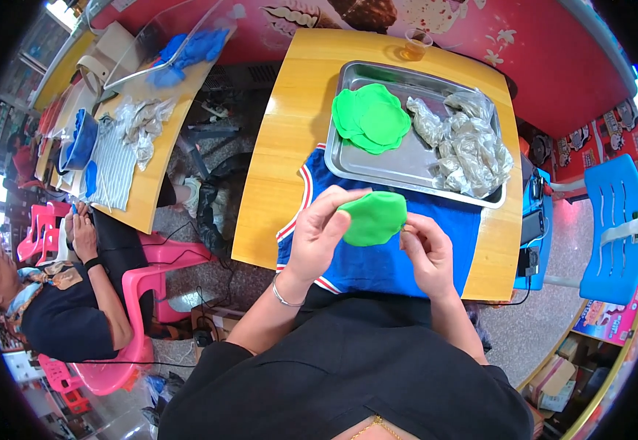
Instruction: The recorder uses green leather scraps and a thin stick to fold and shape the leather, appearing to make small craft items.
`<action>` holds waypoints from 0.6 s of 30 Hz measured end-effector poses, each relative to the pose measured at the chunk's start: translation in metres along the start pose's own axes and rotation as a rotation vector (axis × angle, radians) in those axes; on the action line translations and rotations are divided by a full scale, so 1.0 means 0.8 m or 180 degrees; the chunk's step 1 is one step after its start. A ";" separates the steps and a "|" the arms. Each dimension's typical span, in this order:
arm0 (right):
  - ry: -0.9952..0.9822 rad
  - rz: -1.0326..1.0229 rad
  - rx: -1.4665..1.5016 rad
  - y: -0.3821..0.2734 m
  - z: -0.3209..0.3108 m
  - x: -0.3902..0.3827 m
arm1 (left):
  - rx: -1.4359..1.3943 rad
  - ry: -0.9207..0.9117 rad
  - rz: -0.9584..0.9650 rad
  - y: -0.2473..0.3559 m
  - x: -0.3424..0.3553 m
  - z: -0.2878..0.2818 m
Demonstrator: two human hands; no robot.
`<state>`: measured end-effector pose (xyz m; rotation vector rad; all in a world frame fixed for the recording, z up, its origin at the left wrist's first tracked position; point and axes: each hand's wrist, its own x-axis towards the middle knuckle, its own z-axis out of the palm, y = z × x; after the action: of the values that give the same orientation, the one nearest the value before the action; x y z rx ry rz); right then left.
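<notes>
Between my hands is a flat, round green clay disc (pixel 375 220), held up over the blue cloth. My left hand (pixel 319 231) grips its left edge, thumb in front and fingers behind. At the disc's right edge, my right hand (pixel 427 253) pinches the rim between thumb and fingers. Beyond them, a metal tray (pixel 378 173) holds a stack of similar green discs (pixel 370 119) on its left. Several clear plastic bags with greyish contents (pixel 473 143) are heaped on the tray's right side.
A blue garment with striped trim (pixel 378 271) covers the near part of the wooden table (pixel 282 110). A cup of amber liquid (pixel 413 45) stands at the far edge. Left, a person (pixel 62 308) sits at another table; a blue chair (pixel 616 227) stands right.
</notes>
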<state>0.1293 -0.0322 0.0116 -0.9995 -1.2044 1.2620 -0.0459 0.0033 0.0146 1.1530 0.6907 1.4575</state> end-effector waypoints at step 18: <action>-0.0093 0.0045 -0.0611 -0.009 0.005 -0.005 | 0.0355 -0.0047 0.0056 0.012 0.000 -0.005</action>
<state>0.1268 -0.0369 0.0191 -1.1334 -1.3628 1.1917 -0.0534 0.0017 0.0216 1.2571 0.7612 1.4386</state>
